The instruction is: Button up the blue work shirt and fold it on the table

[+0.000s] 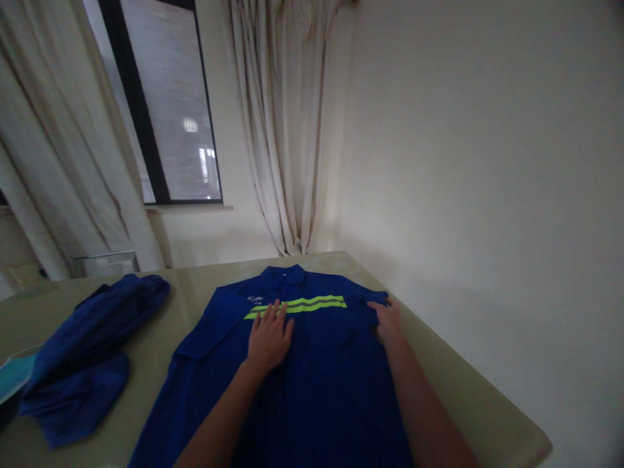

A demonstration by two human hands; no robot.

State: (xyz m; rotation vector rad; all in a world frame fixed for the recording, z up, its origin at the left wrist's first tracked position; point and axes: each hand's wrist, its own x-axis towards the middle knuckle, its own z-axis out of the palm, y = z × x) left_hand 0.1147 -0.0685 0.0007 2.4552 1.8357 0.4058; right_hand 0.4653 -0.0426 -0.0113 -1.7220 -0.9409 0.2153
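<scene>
**Blue shirt (316, 377), spread front-up**

Lies on the worktop (160, 331), collar (283, 278) toward the curtain (287, 130). Rests the left hand (270, 335) near the stripe (314, 304), grip wide, holding nothing. Meets the sleeve (364, 315) with the right hand (387, 318); cannot tell whether pinching cloth. Looks like smoothing. Probably calls for steadying the front while straightening that sleeve.

shirt (314, 374) on tabletop (458, 367), collar (292, 277) toward the far edge | second garment (88, 354) left of shirt, same tabletop | face mask (15, 377) left of that garment (at the view's margin) | curtain (287, 130) behind tabletop | wall (478, 182) along tabletop's right side
</scene>
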